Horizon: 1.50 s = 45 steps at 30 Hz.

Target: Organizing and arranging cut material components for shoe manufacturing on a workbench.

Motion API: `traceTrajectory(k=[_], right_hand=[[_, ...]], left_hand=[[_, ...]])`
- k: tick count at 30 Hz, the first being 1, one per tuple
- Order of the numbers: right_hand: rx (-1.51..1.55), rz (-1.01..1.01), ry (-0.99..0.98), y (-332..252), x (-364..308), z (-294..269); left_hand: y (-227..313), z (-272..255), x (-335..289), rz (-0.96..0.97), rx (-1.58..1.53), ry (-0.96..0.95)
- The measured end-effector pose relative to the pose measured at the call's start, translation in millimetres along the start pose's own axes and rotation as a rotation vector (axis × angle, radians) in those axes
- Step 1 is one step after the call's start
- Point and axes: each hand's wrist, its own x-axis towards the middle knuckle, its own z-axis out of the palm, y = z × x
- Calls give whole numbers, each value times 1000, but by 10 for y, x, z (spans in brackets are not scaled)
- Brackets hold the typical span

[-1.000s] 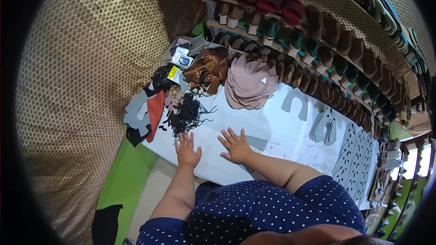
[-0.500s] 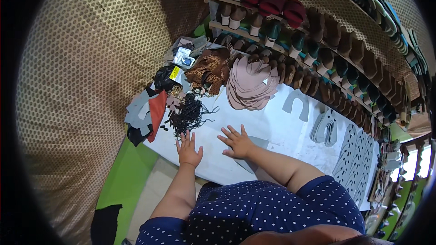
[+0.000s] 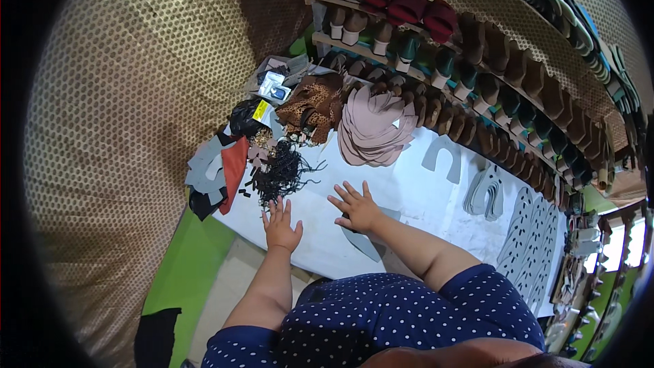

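One hand, the left (image 3: 281, 228), lies palm down near the front edge of the white desk (image 3: 320, 204), its fingers spread apart and pointing away from the person; nothing shows in its grasp. Its fingertips are just beside the lower end of a tangled heap of black braided strands (image 3: 281, 169), and whether they touch it cannot be told. Small black pieces (image 3: 244, 193) lie to the left of that heap.

The right hand (image 3: 357, 212) is also spread, fingers apart and angled to the left, well clear of the left hand. It is over a curved grey piece (image 3: 363, 245), which shows below the palm and again beyond the wrist; the hand is not closed around it, and how firmly it presses cannot be seen.

Farther back on the desk sits a fanned stack of pale pink pieces (image 3: 375, 129), with a bunch of leopard-print material (image 3: 308, 105) to its left. A red piece (image 3: 234, 163) and several grey scraps (image 3: 204, 174) are gathered at the left end, near a black plastic bag (image 3: 244, 119). Toward the right lie a single grey U-shaped piece (image 3: 454, 167), a stack of similar grey pieces (image 3: 475, 194) and long grey sheets with dark marks (image 3: 524, 238). Behind them, rows of heeled shoes (image 3: 446, 65) stand on wooden shelves (image 3: 361, 48).
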Motion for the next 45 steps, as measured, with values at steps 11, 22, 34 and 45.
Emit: traceTrajectory(k=[11, 22, 34, 45], right_hand=[[6, 38, 41, -197, -207, 49], [80, -205, -88, 32, -712, 91], [84, -234, -81, 43, -838, 159], [32, -11, -68, -17, -839, 80]], left_hand=[[32, -57, -6, 10, -13, -1], [-10, -29, -34, -14, -1, -9], [11, -37, -29, 3, -5, 8], [33, -64, -13, 8, -22, 23]])
